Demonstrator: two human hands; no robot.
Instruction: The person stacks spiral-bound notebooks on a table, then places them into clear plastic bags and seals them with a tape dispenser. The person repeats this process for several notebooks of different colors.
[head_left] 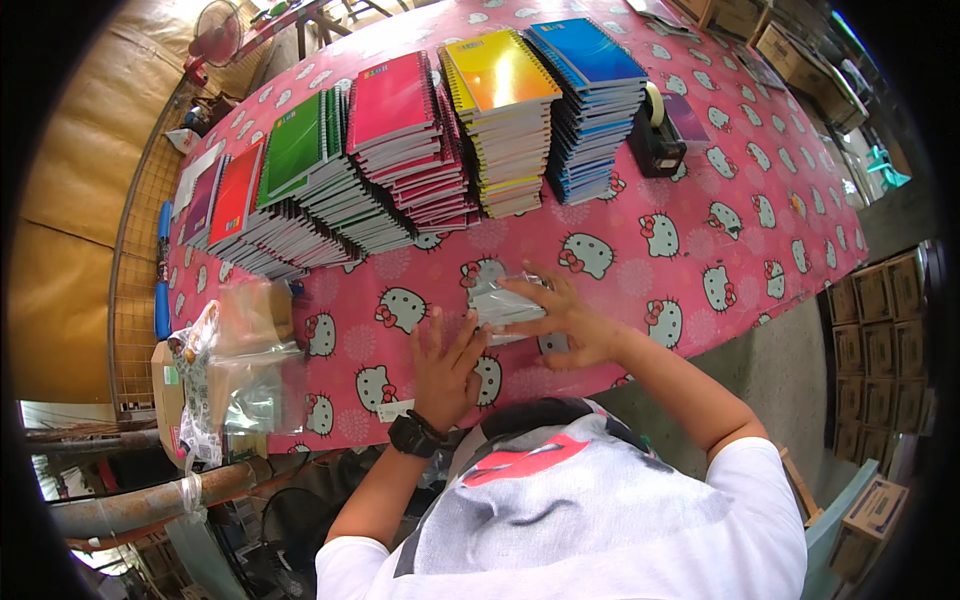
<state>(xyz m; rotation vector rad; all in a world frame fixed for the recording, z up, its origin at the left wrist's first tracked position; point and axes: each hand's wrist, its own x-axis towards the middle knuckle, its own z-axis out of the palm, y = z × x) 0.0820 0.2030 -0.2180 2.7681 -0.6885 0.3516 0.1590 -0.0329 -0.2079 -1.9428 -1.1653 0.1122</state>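
A clear plastic packet with something whitish inside (503, 303) lies on the pink table in front of me; its contents are hard to make out. My right hand (573, 325) rests over the packet's right side, fingers spread and thumb apart. At its lower left is my left hand (447, 372), fingers stretched out and the fingertips close to the packet's edge. A dark watch sits on my left wrist. Beyond the hands stand stacks of spiral notebooks: purple, red, green (293, 148), pink (392, 100), yellow (497, 75) and blue (585, 55).
A black tape dispenser (657, 140) stands right of the blue stack. Clear plastic bags (262, 385) and a brown box (255, 312) lie at the table's left end. Brown cartons (875, 345) are stacked off to the right. A fan (217, 35) stands at the far left.
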